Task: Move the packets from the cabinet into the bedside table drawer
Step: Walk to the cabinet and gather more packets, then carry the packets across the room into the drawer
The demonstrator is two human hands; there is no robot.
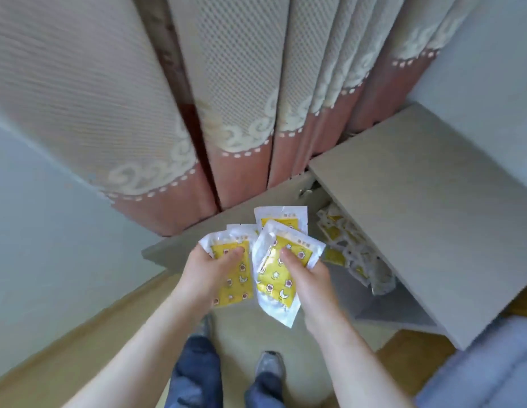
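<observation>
The left hand (210, 270) grips a fan of yellow-and-white plastic packets (234, 278); the right hand (310, 279) grips another bunch (275, 278). More packets (349, 248) lie heaped inside the pale wooden cabinet (418, 207).

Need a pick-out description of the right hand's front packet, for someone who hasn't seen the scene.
Below the curtain, left of the open cabinet, the right hand pinches a packet: clear-edged, yellow with stars and a moon. Unlike the left hand's packets and the upright one behind, it tilts and lies frontmost.
</observation>
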